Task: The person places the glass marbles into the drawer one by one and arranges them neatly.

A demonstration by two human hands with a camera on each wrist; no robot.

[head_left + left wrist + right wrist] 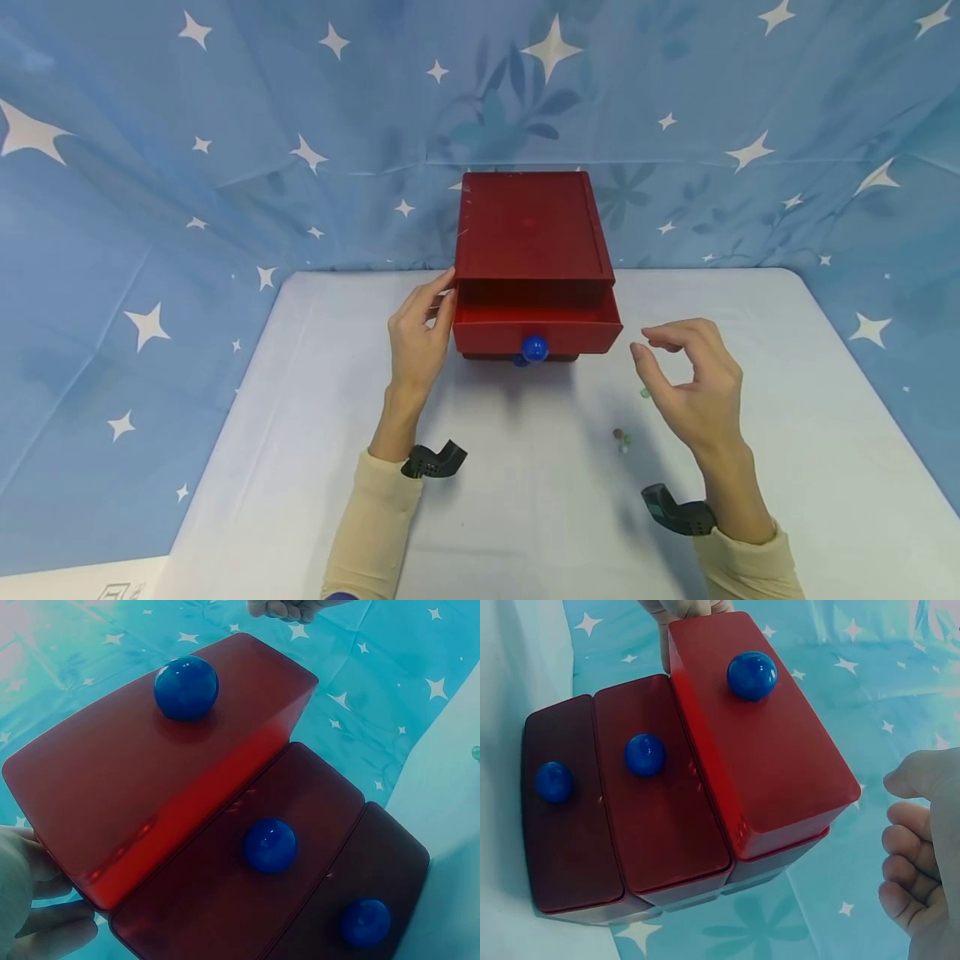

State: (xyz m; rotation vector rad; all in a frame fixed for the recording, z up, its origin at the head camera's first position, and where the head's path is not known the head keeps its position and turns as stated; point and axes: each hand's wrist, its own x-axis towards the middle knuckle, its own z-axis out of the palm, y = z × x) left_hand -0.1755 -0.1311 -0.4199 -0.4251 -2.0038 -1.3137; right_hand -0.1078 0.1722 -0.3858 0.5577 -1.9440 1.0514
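A red drawer cabinet [534, 225] stands at the back of the table. Its top drawer [491, 339] is pulled partway out, with a blue round knob [535, 348] on the front. Two lower drawers with blue knobs show closed in the left wrist view, the middle knob [270, 845] above the bottom knob [366, 922]. My left hand [420, 337] rests its fingers against the cabinet's left side, by the top drawer. To the right of the drawer, my right hand [697, 379] hovers apart from it, fingers loosely bent, thumb and index finger separated, holding nothing.
Small bead-like pieces lie on the white table [322, 375] near the right hand: a green piece [645, 392] and a little cluster with a brown piece [617, 433]. A blue star-patterned cloth [360, 108] hangs behind the cabinet.
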